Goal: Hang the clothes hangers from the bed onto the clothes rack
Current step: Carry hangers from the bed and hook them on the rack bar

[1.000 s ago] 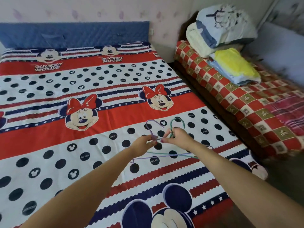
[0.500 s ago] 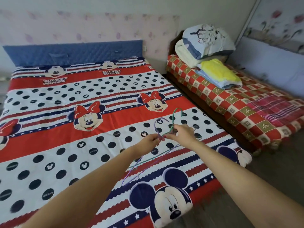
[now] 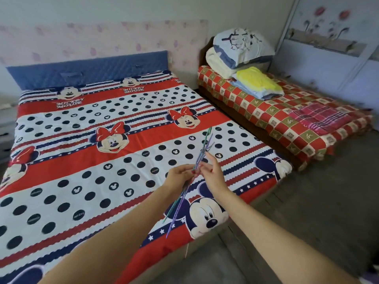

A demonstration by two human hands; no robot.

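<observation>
Fingers (image 3: 185,171) of the left hand (image 3: 179,177) pinch two thin wire hangers (image 3: 202,154), one green and one purple, held together edge-on above the foot of the bed (image 3: 61,181). Just to their right, the right hand (image 3: 212,174) meets the same wires with its fingers loosely spread, one raised; whether it grips is unclear. Hooks rise beyond the fingers, lower bars trail back toward the wrists. Past the fingers to the right lies a second bed (image 3: 287,119) stacked with folded bedding (image 3: 242,52). No clothes rack is in view. Carried on so light a pinch, the wires could tangle or slip free.
</observation>
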